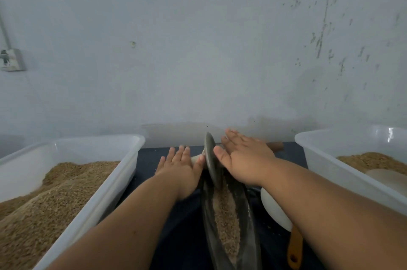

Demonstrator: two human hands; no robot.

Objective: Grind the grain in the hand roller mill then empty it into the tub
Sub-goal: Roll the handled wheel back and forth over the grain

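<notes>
The left hand [180, 164] and right hand [244, 157] press flat on the handle [275, 145], one on each side of the wheel [210, 159], fingers straight. Under the wheel, grain [226, 214] fills the trough [247, 225] on the surface [149, 155], between the left tub [123, 173] and right tub [326, 159]. A scoop [273, 210] lies under the right arm.

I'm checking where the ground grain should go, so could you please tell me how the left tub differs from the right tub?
The left tub is heaped high with grain, while the right tub holds a lower layer. The right tub also has a pale object lying on its grain; the left tub shows only grain. Both are translucent white rectangular tubs.
</notes>
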